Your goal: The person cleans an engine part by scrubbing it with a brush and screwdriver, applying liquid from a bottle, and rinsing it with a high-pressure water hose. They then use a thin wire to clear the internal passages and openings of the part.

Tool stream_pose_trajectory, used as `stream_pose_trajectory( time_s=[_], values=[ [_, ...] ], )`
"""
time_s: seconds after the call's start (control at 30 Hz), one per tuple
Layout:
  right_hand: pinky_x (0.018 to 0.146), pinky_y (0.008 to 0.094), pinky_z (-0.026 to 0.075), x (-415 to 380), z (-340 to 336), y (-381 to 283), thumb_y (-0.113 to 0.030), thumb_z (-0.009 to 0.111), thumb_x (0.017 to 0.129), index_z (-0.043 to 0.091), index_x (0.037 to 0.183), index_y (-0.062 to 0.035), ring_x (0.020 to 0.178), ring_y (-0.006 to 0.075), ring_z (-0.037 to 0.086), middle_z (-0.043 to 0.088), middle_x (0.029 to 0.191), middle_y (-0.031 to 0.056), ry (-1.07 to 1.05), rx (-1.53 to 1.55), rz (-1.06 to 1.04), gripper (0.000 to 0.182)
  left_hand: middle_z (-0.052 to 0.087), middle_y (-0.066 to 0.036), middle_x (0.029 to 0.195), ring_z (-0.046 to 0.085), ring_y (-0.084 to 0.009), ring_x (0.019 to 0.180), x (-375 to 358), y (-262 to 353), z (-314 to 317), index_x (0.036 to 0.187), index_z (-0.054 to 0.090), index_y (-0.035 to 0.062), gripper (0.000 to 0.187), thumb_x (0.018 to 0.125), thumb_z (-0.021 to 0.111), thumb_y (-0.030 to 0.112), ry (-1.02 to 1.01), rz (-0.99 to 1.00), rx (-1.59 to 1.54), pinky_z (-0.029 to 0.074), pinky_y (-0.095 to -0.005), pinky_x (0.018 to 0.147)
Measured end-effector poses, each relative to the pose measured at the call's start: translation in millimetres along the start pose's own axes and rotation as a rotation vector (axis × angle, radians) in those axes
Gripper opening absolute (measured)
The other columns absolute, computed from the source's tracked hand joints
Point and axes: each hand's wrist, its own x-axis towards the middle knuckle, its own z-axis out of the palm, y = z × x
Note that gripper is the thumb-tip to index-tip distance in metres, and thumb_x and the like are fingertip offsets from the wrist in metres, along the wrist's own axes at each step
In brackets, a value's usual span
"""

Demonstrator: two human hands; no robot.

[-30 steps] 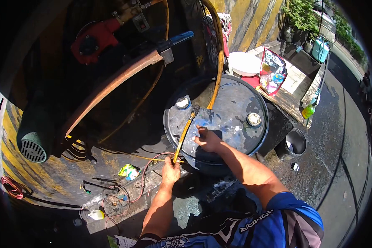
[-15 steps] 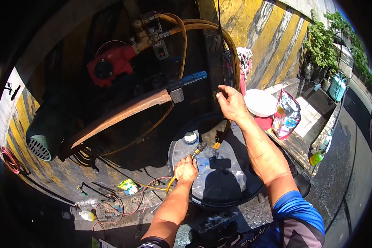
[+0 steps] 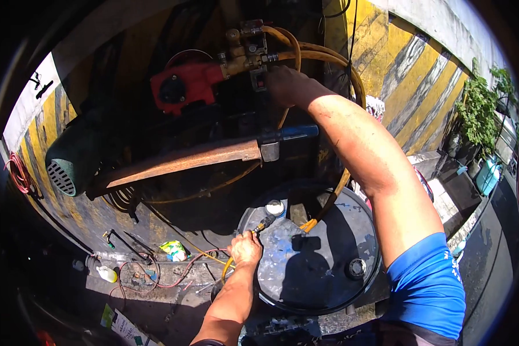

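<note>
My left hand [image 3: 245,249] is closed around the end of a yellow hose, from which a dark spray nozzle [image 3: 265,222] sticks out over the dark drum lid [image 3: 282,277]. My right hand [image 3: 287,86] reaches up into shadow beside a small switch box [image 3: 259,81] with a red switch; its fingers are hard to make out in the dark. Right by the switch box is the brass pump head [image 3: 239,60], joined to a red pump body [image 3: 187,86]. Yellow hoses [image 3: 317,55] run from the brass fittings down to an opening in the lid.
A rusty metal bar [image 3: 184,164] and a blue-handled part [image 3: 299,132] lie between the pump and drum. At left sits a green motor housing [image 3: 69,167]. Thin hoses [image 3: 173,284] and a bottle [image 3: 106,273] are on the ground. A striped wall [image 3: 412,75] stands behind.
My right hand has moved up and left from above the drum to beside the switch box. The left hand keeps its grip on the hose. The view has shifted.
</note>
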Motion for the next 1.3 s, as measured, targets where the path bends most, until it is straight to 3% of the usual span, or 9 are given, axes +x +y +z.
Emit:
stream_pose_trajectory(
  time_s=[0.13,0.27,0.4,0.43,0.53,0.57,0.6,0.8,1.3],
  values=[
    [0.099,0.0451,0.052,35,33,3,-0.007,0.066,0.080,0.062,0.123,0.0011,0.118,0.0389,0.061,0.060,0.127,0.0256,0.203,-0.172,-0.071,0.043,0.069,-0.017,0.100,0.066,-0.0375,0.097,7,-29,3,0.118,0.066,0.0106,0.031,0.094,0.058,0.029,0.105,-0.197,-0.101,0.049,-0.0561,0.082],
    [0.103,0.0426,0.049,68,32,6,-0.010,0.068,0.078,0.064,0.123,-0.0020,0.124,0.0341,0.059,0.065,0.123,0.0200,-0.103,-0.155,0.151,0.045,0.067,-0.023,0.103,0.063,-0.0420,0.100,15,-37,11,0.121,0.065,0.0077,0.033,0.097,0.055,0.027,0.007,-0.289,-0.239,0.050,-0.0548,0.085],
    [0.109,0.0476,0.043,78,21,0,-0.017,0.066,0.082,0.062,0.131,-0.0062,0.134,0.0333,0.050,0.057,0.139,0.0203,-0.047,-0.262,0.214,0.050,0.065,-0.026,0.103,0.062,-0.0451,0.100,14,-40,15,0.124,0.062,0.0045,0.034,0.096,0.055,0.023,0.066,-0.285,-0.318,0.050,-0.0532,0.087],
    [0.124,0.0480,0.013,91,40,12,-0.037,0.057,0.093,0.050,0.147,-0.0178,0.155,0.0331,0.010,0.030,0.162,0.0166,0.010,-0.318,0.272,0.058,0.064,-0.026,0.103,0.061,-0.0453,0.101,15,-40,18,0.125,0.061,0.0044,0.035,0.096,0.055,0.023,0.082,-0.292,-0.331,0.049,-0.0530,0.088],
    [0.124,0.0486,0.012,124,73,35,-0.036,0.056,0.093,0.031,0.157,-0.0188,0.155,0.0341,0.008,0.015,0.166,0.0152,0.324,-0.305,0.332,0.071,0.063,-0.028,0.106,0.061,-0.0455,0.103,15,-44,18,0.132,0.058,0.0044,0.040,0.096,0.054,0.021,0.073,-0.344,-0.348,0.049,-0.0521,0.090],
    [0.125,0.0497,0.012,119,69,33,-0.029,0.046,0.095,0.036,0.153,-0.0103,0.152,0.0378,0.018,0.025,0.162,0.0198,0.217,-0.485,0.312,0.062,0.063,-0.028,0.107,0.060,-0.0455,0.104,16,-43,15,0.134,0.056,0.0047,0.041,0.096,0.053,0.020,0.032,-0.382,-0.345,0.049,-0.0516,0.091],
    [0.124,0.0477,0.018,138,92,58,-0.035,0.056,0.092,0.023,0.159,-0.0161,0.154,0.0353,0.009,0.008,0.167,0.0158,0.279,-0.292,0.300,0.077,0.062,-0.028,0.108,0.060,-0.0454,0.105,18,-41,12,0.137,0.055,0.0049,0.043,0.096,0.052,0.019,-0.010,-0.425,-0.346,0.048,-0.0512,0.092],
    [0.118,0.0462,0.024,145,76,53,-0.032,0.056,0.094,0.030,0.153,-0.0130,0.146,0.0348,0.019,0.018,0.160,0.0165,0.229,-0.332,0.199,0.067,0.061,-0.025,0.109,0.063,-0.0434,0.104,25,-43,2,0.143,0.052,0.0156,0.050,0.092,0.050,0.014,-0.160,-0.499,-0.364,0.051,-0.0493,0.091],
    [0.103,0.0423,0.041,154,78,64,-0.023,0.054,0.098,0.048,0.138,-0.0051,0.126,0.0334,0.045,0.044,0.141,0.0184,0.126,-0.318,0.146,0.044,0.064,-0.029,0.118,0.063,-0.0425,0.113,43,-42,-11,0.121,0.063,0.0054,0.036,0.093,0.047,0.020,-0.352,-0.488,-0.282,0.051,-0.0469,0.098]
  ],
)
